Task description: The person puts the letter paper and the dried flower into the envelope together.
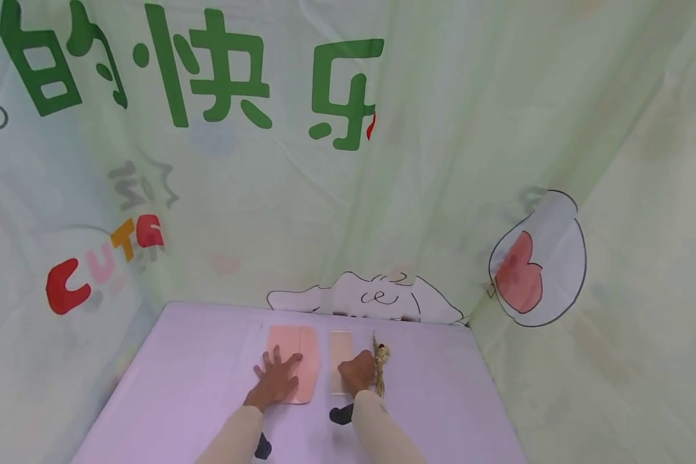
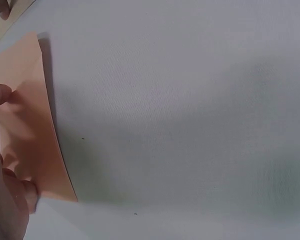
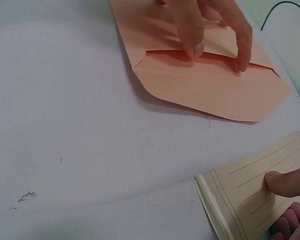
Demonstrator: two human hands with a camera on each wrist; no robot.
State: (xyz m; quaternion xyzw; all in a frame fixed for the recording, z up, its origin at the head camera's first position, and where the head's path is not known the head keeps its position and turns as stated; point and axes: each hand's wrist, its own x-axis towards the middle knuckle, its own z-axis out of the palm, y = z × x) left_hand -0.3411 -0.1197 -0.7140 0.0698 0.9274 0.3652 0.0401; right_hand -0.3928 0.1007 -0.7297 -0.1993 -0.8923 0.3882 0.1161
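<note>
A pink paper envelope (image 1: 309, 370) lies on the table with its flap side open, the flap and slot showing in the right wrist view. My left hand (image 1: 275, 380) rests on it with spread fingers; fingertips touch the envelope by the slot (image 3: 210, 56). To the right lies a cream, ruled sheet or thin stack of letter paper (image 3: 240, 185). My right hand (image 1: 358, 372) holds its right edge, thumb on top and the other fingers curled at the side, their tips partly hidden. A small dried flower bunch (image 1: 382, 354) lies just right of that hand.
The table (image 1: 441, 399) has a pale lilac cover. Printed cloth curtains (image 1: 238, 212) hang behind it and along both sides. Dark straps or devices (image 1: 341, 414) sit at both wrists.
</note>
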